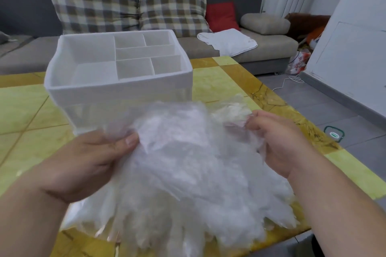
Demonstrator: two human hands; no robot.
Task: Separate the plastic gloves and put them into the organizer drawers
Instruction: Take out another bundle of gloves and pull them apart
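Note:
A thick bundle of clear plastic gloves hangs over the near part of the table, glove fingers pointing toward me. My left hand grips the bundle's left upper edge, thumb on top. My right hand pinches the plastic at the upper right corner. Behind the bundle stands a white organizer with several open compartments, all bare inside. The gloves hide the organizer's lower front.
The table has a yellow and brown tiled top; its right edge runs close to my right arm. A grey sofa with checked cushions and a white cloth stands behind. A small green-rimmed container lies on the floor.

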